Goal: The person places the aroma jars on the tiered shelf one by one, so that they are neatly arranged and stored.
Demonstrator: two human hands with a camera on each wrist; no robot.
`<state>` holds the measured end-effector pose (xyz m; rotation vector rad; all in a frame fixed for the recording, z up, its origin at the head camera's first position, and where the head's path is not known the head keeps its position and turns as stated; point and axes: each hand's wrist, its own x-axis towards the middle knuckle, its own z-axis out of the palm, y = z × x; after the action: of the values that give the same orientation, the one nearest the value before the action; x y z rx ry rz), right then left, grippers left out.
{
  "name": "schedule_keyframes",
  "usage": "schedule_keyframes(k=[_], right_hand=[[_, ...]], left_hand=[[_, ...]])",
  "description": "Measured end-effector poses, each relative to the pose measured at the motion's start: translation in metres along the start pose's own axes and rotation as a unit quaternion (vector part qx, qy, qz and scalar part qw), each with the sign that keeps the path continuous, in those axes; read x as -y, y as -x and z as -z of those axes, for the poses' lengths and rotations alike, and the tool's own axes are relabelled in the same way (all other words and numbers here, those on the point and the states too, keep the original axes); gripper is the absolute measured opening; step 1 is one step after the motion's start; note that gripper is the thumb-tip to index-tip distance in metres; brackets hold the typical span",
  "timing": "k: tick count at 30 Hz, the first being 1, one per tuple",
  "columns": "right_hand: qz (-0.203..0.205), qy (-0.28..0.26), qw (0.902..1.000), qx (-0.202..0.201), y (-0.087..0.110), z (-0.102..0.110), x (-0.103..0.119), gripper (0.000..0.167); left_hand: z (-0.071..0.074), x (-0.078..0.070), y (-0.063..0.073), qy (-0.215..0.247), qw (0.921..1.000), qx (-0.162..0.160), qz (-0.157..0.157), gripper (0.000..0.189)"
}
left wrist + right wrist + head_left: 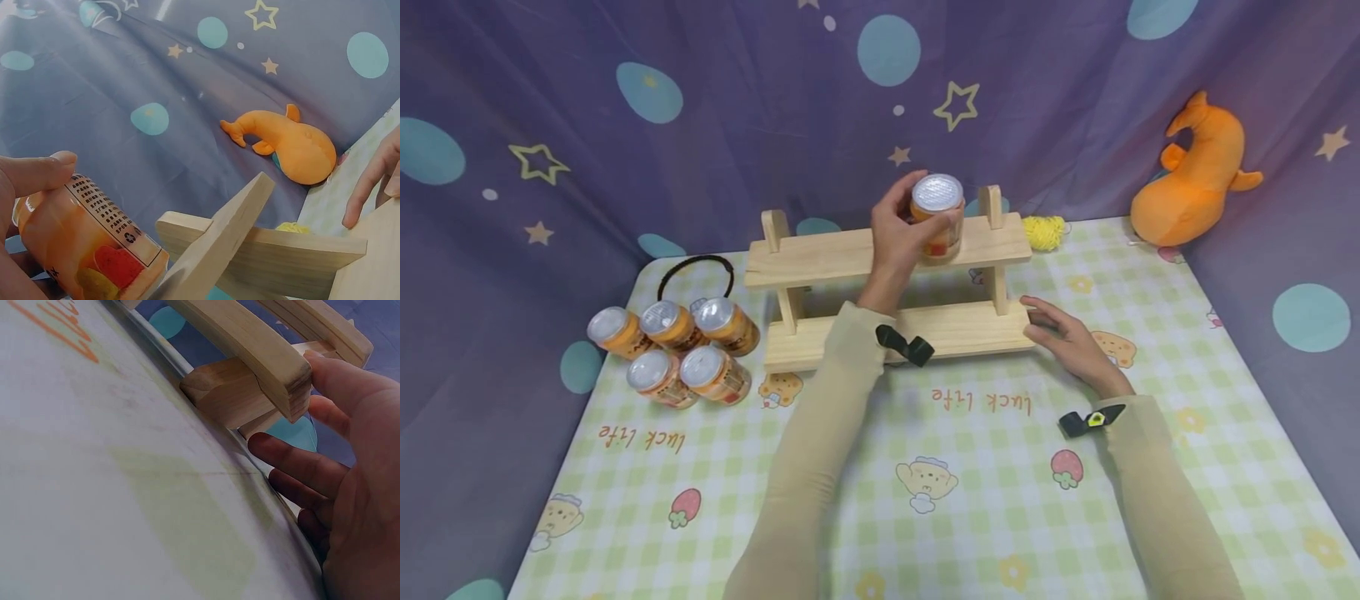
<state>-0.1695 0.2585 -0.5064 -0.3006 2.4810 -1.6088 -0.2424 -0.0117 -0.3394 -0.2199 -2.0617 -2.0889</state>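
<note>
The orange-labelled can (938,197) is upright in the curled fingers of your left hand (898,237), over the two-tier wooden shelf (831,255); I cannot tell if they touch. Your right hand (1071,346), farther right of that grip, lies loose-fingered at the shelf's end. Only the left wrist view shows the can's recycling symbol.

"Light?"
"Head view's bright, even; my can lid (937,192) glares."
"Right wrist?"
"Dimmer. Tablecloth (181,512) soft; my right hand (362,475), lower fingers shadowed."
"Left?"
"Pale streaks up the curtain (194,150); can label (112,215) fairly legible."
</note>
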Motion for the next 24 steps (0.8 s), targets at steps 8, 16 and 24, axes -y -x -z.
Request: schedule_keyframes(k=[8,16,24], right_hand=[[-0.008,0.001,1.0,0.002,0.001,0.0,0.0,0.057],[0.004,-0.003,1.0,0.001,0.001,0.0,-0.001,0.056],[0.002,-0.004,1.0,0.0,0.0,0.0,-0.001,0.057]], left_hand=[[-0.006,0.006,-0.003,0.003,1.0,-0.003,-0.001,0.064],[-0.01,0.01,-0.005,0.002,0.9999,-0.009,0.005,0.065],[-0.011,0.009,-0.005,-0.023,0.9997,0.006,0.008,0.065]])
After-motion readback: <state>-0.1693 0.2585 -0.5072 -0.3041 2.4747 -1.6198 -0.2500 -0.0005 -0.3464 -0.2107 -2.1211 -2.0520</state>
